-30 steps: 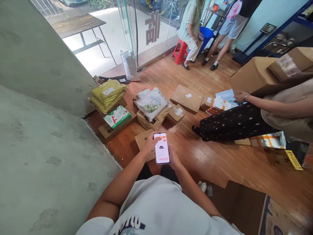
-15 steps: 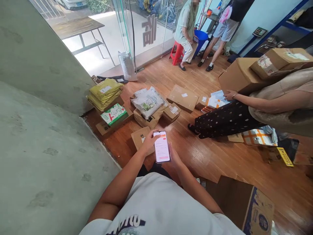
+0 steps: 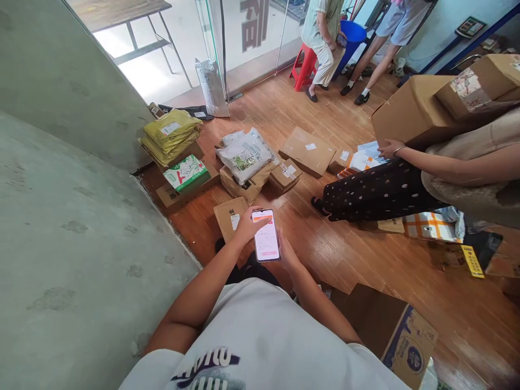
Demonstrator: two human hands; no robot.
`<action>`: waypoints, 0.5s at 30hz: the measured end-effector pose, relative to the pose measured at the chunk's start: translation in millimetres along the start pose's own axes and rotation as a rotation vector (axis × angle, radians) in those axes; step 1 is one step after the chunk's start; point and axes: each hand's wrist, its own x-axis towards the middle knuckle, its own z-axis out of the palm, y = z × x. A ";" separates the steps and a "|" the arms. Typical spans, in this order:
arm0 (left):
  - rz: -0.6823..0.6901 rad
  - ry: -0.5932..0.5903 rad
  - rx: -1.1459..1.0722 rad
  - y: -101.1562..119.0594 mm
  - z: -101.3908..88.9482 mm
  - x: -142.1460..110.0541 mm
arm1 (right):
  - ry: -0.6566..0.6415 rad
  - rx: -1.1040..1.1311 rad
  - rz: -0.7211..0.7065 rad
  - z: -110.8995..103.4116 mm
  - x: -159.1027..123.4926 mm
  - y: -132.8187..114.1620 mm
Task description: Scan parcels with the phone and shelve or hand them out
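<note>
A smartphone (image 3: 265, 236) with a lit white and pink screen is held in front of my chest. My left hand (image 3: 242, 226) grips its left edge, thumb lying across the top of the screen. My right hand (image 3: 287, 254) cradles its lower right side from beneath, fingers curled behind it. Below the phone a small brown cardboard parcel (image 3: 228, 215) lies on the wooden floor (image 3: 357, 265). Farther off lie yellow mailer bags (image 3: 169, 133), a green and white box (image 3: 187, 171) and a clear plastic parcel (image 3: 244, 155).
A grey concrete wall (image 3: 69, 216) fills the left. A person's arm (image 3: 426, 160) and a dotted skirt (image 3: 377, 196) reach in from the right, beside stacked cartons (image 3: 414, 111). An open printed carton (image 3: 390, 330) stands at my lower right. Two people stand by a red stool (image 3: 303, 67).
The view has tilted down slightly, so the phone and parcels sit higher in frame. The screen shows a different page. Both hands keep hold of the phone.
</note>
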 end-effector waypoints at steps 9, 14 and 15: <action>-0.018 -0.006 0.041 3.1 -0.9 -0.5 | -0.010 -0.003 0.010 1.7 -3.3 -3.6; -0.068 -0.078 -0.071 14.0 -12.1 0.7 | -0.044 0.034 -0.027 6.6 -3.4 -10.6; -0.080 -0.092 -0.106 15.8 -15.5 1.0 | -0.054 0.041 -0.026 8.2 -3.8 -13.1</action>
